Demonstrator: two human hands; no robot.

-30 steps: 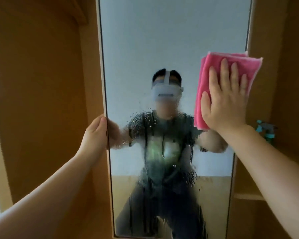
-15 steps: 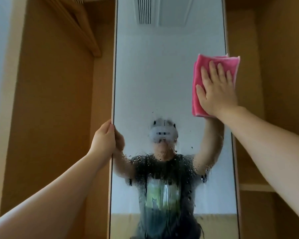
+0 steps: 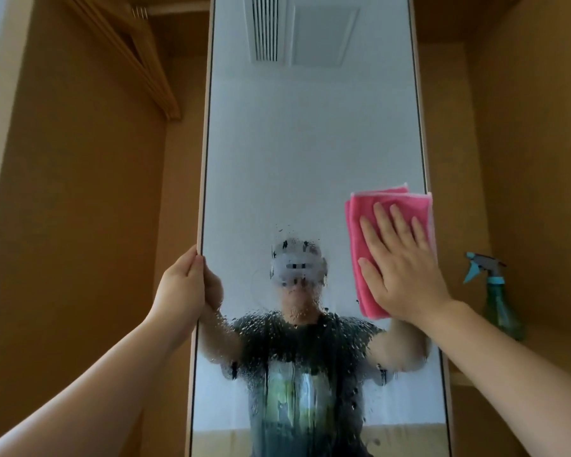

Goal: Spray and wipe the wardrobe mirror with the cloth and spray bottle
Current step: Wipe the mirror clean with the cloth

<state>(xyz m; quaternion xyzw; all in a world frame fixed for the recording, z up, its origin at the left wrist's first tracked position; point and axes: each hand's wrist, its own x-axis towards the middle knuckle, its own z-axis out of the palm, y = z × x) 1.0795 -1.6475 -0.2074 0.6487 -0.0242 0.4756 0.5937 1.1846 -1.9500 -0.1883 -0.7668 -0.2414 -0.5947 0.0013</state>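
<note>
Right hand (image 3: 406, 268) presses the pink cloth (image 3: 389, 225) flat-fingered against the mirror (image 3: 310, 159) by its right edge. Left hand (image 3: 182, 291) grips the mirror's left edge, fingers curled. The spray bottle (image 3: 500, 308) stands on a shelf (image 3: 548, 338).

One wide-angle camera on the person's head looks forward and slightly upward, from close by, at the mirror (image 3: 310, 153), which fills the middle of the view, with the wardrobe (image 3: 80, 225) interior on both sides

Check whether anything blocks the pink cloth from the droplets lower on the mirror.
Nothing visible does. Only bare glass of the tall wardrobe mirror lies between the folded pink cloth under the right hand and the droplets. The left hand grips the mirror's left edge, aside.
</note>
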